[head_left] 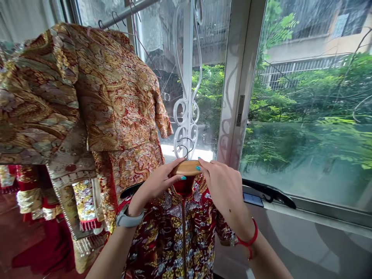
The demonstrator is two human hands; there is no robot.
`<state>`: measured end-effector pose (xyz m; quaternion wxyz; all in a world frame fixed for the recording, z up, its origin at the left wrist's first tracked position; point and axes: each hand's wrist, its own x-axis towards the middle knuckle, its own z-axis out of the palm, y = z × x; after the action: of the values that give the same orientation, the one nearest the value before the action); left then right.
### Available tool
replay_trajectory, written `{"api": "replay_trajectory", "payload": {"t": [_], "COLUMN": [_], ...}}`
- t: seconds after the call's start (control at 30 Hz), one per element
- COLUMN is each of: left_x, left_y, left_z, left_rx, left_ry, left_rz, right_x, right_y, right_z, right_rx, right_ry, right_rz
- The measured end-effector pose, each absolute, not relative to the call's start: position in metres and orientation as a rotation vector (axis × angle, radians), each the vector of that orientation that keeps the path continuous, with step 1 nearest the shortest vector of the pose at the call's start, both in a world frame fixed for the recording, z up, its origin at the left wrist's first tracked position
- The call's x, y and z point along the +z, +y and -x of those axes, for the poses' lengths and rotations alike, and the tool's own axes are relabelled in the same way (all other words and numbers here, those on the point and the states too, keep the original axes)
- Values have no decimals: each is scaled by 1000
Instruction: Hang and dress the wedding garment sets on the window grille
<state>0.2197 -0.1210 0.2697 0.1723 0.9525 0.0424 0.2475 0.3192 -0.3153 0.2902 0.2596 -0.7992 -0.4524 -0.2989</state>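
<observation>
A wooden hanger (188, 168) sits between my two hands, just above the collar of a dark red embroidered jacket (171, 240). My left hand (158, 180) pinches the hanger's left part, thumb in front and fingers over the top. From the other side my right hand (223, 184) grips its right part, thumb on the front face. Metal hooks rise behind the wood. The jacket hangs below, its front seam running down the middle. A black hanger (269, 190) stretches out behind my hands on both sides; its middle is hidden.
At the left, gold and red embroidered garments (122, 89) hang from a metal rail (128, 12). Windows with a white scrolled grille (187, 108) stand in front. A phone-like flat object (253, 200) lies on the sill (290, 214) at the right. Red cloth (46, 248) shows at lower left.
</observation>
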Motion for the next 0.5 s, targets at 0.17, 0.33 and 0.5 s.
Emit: {"api": "replay_trajectory", "payload": {"t": [0.17, 0.33, 0.5], "left_x": [263, 257, 257], "left_y": [-111, -104, -102], "left_z": [-209, -200, -195], "left_rx": [693, 681, 702], "left_ry": [26, -24, 32], "left_rz": [-2617, -2587, -2658], "right_x": [286, 277, 269], "right_y": [-309, -299, -303], "right_z": [-294, -280, -279], "right_rx": [-873, -829, -617], "right_ry": [-1207, -1240, -1256], "right_rz": [2242, 2303, 2290]}}
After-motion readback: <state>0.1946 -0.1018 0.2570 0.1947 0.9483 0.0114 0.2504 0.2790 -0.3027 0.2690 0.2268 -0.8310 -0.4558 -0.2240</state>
